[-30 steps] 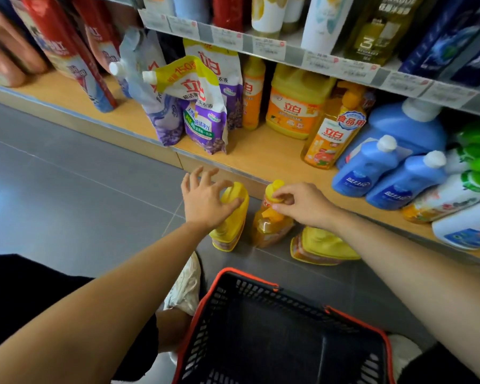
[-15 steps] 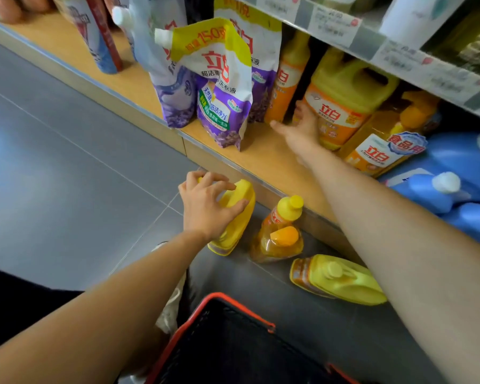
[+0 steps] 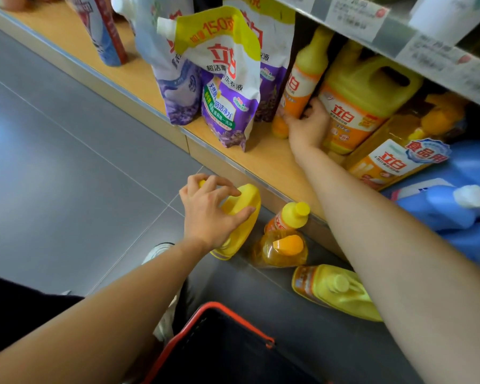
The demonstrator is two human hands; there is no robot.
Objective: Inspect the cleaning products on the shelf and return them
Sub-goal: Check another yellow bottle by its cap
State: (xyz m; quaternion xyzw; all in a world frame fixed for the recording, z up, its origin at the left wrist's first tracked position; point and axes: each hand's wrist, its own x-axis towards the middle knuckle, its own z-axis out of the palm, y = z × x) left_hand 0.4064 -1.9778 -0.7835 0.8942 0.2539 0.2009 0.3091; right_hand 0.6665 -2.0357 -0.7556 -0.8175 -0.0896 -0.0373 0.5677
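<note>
On the wooden bottom shelf stands a slim orange dish-soap bottle; my right hand grips its lower part, between purple-and-white refill pouches and a big yellow jug. My left hand holds the top handle of a yellow jug standing on the floor. Beside it stand a small yellow-capped bottle and an amber bottle with an orange cap. Another yellow jug lies on its side on the floor.
A black shopping basket with a red rim sits on the grey tiled floor in front of me. Blue detergent bottles lie at the shelf's right. A tilted orange-labelled bottle leans by the big jug. Price tags line the shelf above.
My right hand let go of the small bottle's cap on the floor, reached up to the shelf and now grips the slim orange bottle. My left hand stays on the yellow jug.
</note>
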